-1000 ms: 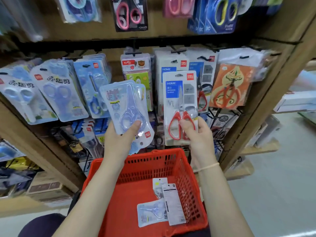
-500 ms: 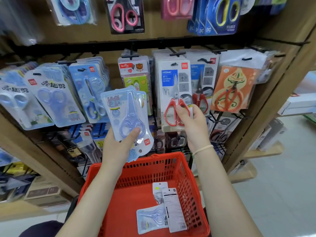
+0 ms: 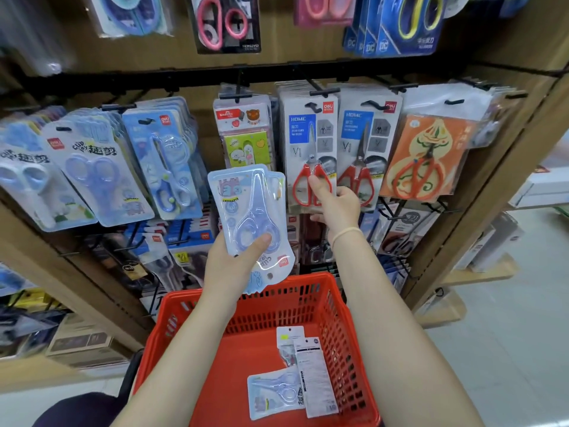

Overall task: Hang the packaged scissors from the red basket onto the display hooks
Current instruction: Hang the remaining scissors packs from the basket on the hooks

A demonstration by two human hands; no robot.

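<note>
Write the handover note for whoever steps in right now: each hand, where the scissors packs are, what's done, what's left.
Left hand: holds the blue scissors packs above the red basket.
Right hand: grips the red-handled scissors pack, its slot at the hook.
Done: that pack looks hung or nearly so; check its seating.
Left: hang the blue packs, then the packs in the basket.

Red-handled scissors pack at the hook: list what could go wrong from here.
1. The right hand grips the red-handled scissors pack only near its bottom; it could swing or miss its hook.
2. The left hand pinches the blue scissors pack by its lower part above the red basket; it might slip.
</note>
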